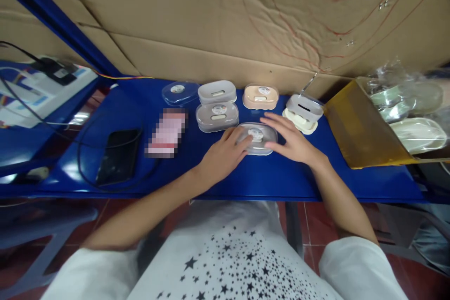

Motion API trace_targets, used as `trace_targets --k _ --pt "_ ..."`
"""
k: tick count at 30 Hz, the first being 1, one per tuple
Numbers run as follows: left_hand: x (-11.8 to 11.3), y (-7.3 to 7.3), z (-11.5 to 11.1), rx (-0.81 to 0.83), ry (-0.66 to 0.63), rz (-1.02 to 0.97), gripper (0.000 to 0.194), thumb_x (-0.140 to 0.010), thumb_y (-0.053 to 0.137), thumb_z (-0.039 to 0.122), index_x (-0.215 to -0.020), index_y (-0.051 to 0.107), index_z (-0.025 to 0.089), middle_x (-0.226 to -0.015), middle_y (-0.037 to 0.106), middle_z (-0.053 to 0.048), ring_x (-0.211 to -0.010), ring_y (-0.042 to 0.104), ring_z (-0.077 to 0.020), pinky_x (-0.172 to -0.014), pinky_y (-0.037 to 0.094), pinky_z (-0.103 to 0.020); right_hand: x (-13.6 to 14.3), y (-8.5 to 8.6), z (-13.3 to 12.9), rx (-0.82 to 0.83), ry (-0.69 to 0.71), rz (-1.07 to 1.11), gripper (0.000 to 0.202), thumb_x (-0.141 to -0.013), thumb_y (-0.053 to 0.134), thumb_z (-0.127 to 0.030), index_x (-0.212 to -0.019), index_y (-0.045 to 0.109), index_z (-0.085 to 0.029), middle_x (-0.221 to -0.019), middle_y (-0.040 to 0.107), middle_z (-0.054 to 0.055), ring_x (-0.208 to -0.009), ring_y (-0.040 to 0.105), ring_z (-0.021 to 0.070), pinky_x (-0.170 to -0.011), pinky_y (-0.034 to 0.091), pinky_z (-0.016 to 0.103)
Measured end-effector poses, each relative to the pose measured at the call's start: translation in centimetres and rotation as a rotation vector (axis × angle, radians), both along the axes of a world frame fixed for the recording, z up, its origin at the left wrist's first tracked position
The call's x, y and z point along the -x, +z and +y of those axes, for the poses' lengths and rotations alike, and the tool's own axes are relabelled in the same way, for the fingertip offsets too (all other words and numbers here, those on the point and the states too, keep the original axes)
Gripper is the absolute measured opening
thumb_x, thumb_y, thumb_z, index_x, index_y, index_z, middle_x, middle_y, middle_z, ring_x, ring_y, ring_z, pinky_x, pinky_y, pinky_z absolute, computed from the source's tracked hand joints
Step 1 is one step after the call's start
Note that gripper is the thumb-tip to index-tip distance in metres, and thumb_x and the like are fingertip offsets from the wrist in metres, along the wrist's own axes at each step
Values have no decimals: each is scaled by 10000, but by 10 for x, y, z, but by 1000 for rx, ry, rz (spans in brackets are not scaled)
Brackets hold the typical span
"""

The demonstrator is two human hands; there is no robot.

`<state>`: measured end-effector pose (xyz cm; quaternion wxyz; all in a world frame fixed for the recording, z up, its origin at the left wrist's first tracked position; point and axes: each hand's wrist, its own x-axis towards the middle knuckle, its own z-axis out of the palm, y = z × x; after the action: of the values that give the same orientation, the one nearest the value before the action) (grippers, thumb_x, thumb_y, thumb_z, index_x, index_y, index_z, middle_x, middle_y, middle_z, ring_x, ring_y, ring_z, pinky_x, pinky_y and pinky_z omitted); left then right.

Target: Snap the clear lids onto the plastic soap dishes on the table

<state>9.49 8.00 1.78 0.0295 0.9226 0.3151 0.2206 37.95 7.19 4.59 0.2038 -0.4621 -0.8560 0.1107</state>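
A clear-lidded soap box (pixel 257 138) with a round sticker lies on the blue table (pixel 246 176) in front of me. My left hand (pixel 222 155) rests against its left side, thumb on the lid. From the right, my right hand (pixel 292 138) touches it with fingers spread over its edge. Both hands hold the box between them. Behind it stand a grey box (pixel 217 116) with a white tray (pixel 217 91) on top, and a peach box (pixel 260 96).
A clear blue lid (pixel 180 92) lies at the back left. A grey and cream box (pixel 303 112) sits at the right, beside a yellow-brown carton (pixel 362 131) of bagged boxes. A black phone (pixel 117 155), a cable and a pink blurred card (pixel 166 132) lie left.
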Motion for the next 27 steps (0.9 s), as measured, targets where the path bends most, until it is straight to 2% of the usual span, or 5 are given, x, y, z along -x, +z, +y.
trace_targets --k 4,9,17,22,27 --pt "-13 12 27 0 -102 87 541 -1082 634 205 -1608 505 189 -1699 480 -220 -1576 503 -384 -1271 468 -593 -6 -13 -4 -27 -7 -113 693 -1055 665 -591 -1672 500 -321 -1750 489 118 -1628 437 361 -1307 386 608" --pt "18 25 37 -21 292 189 587 -1085 604 217 -1648 476 105 -1684 473 -303 -1578 464 -481 -1233 438 -700 0 -29 16 -143 -243 -222 565 -1098 608 -434 -1645 544 -305 -1765 453 162 -1626 412 410 -1298 289 684" --pt "29 22 -10 -27 227 271 499 -1055 559 115 -1547 592 194 -1571 604 -229 -1428 591 -451 -885 668 -563 18 -41 34 -120 -205 -156 607 -1121 517 -440 -1710 448 -310 -1811 373 152 -1686 333 370 -1344 258 665" --pt "-4 11 -30 -134 4 256 615 -1013 518 -15 -1564 599 245 -1594 607 -161 -1431 604 -371 -920 652 -492 -39 -32 48 -194 -377 -81 656 -1149 338 -519 -1741 368 -236 -1803 386 173 -1685 336 353 -1334 302 642" --pt "-34 4 -14 -156 -12 223 570 -1056 554 63 -1591 592 257 -1581 606 -172 -1432 596 -359 -885 646 -428 -105 -30 44 -110 -652 -281 659 -1036 588 -506 -1623 544 -210 -1767 415 221 -1610 380 493 -1248 317 754"
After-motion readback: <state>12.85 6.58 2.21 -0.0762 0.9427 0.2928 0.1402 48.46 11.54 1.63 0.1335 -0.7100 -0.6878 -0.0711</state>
